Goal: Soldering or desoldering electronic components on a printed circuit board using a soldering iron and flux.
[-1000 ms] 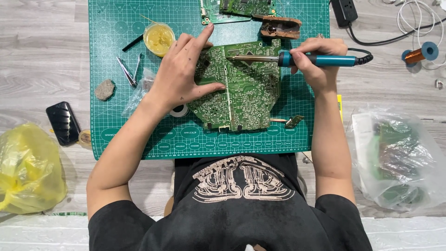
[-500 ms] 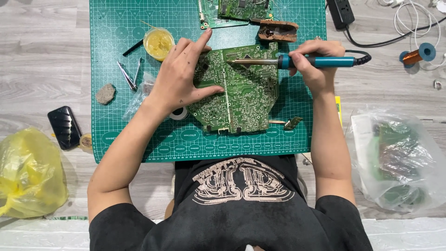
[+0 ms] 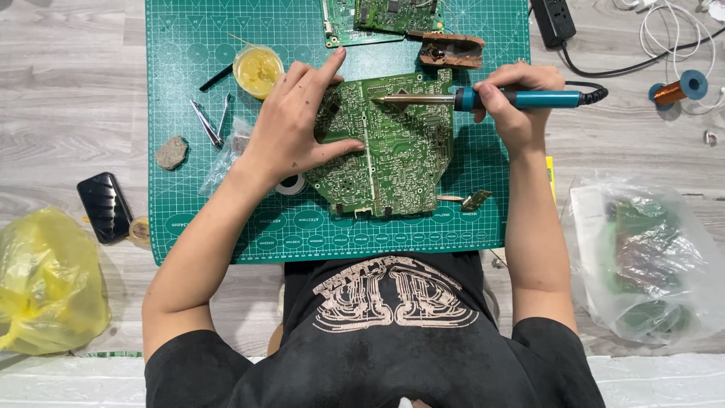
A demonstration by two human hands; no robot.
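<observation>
free: mat's [image 3: 226, 234] near strip | blocked: tweezers [image 3: 211, 121], flux jar [image 3: 257, 69] left of board [image 3: 393, 143]

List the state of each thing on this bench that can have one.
Circuit board: lying flat, solder side up.
Soldering iron: held level, tip over the board.
Left hand: pressed flat on the board.
Right hand: gripping the iron.
Flux tin: open.
Tweezers: lying unused.

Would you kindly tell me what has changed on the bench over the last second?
Very little. The soldering iron has drifted slightly leftward in the right hand, its tip a bit further over the green circuit board. Nothing was picked up or let go. The left hand stays spread flat on the board, and the tweezers, yellow flux tub and cutting mat lie as before.
</observation>
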